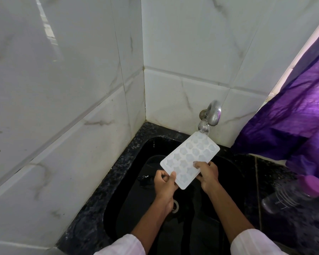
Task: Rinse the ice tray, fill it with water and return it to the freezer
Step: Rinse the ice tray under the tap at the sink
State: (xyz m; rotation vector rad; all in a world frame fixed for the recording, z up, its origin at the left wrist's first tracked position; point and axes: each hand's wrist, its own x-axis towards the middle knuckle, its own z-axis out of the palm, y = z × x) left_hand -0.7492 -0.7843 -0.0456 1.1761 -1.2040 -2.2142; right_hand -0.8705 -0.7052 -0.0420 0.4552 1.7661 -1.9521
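A white ice tray (pixel 190 155) with several star-shaped moulds is held tilted over the black sink (pixel 136 162), its far end right under the chrome tap (pixel 210 116). A thin stream of water falls from the spout onto that far end. My left hand (pixel 164 183) grips the tray's near left edge, thumb on top. My right hand (pixel 207 173) pinches the near right edge, with its thumb across the moulds.
White marble-look tiles form a corner behind the sink. The drain (pixel 175 207) shows below my left wrist. A purple curtain (pixel 293 116) hangs at the right. A clear bottle with a purple cap (pixel 295 194) lies on the dark counter (pixel 276 227) to the right.
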